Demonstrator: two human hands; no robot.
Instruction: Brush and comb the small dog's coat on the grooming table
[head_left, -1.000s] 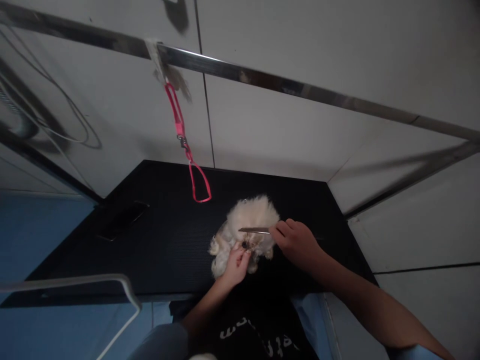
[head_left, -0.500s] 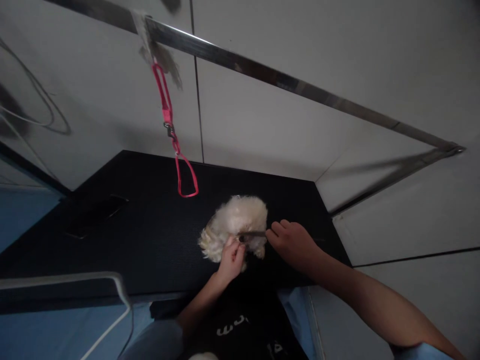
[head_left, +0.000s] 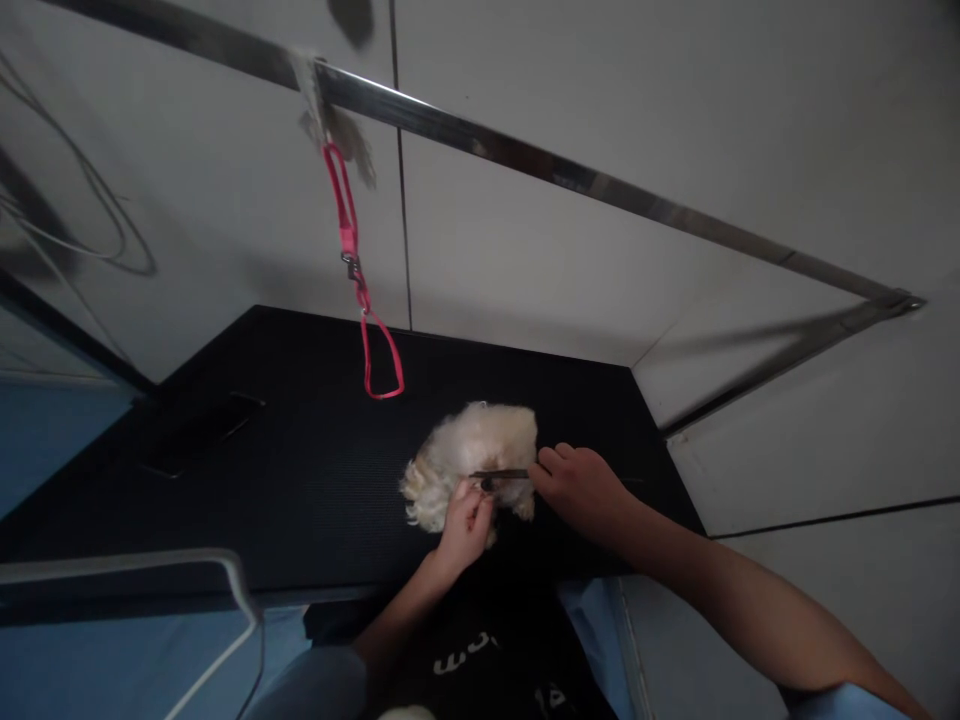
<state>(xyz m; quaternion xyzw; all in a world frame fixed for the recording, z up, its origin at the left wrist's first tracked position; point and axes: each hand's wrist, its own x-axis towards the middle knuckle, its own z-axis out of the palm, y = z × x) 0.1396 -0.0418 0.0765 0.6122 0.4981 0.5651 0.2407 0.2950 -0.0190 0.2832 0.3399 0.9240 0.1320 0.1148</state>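
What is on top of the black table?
A fluffy pale dog and, farther left, a flat dark object. The tabletop directly beneath each is covered and cannot be seen.

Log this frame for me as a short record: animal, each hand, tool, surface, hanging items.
Animal: cream, fluffy dog, facing the wearer
Left hand: holds the dog at its muzzle
Right hand: grips a slim metal tool
Tool pose: crosswise before the dog's face, just above the nose; contact unclear
Surface: black table
Hanging: pink strap, from a metal rail; its lower loop holds nothing
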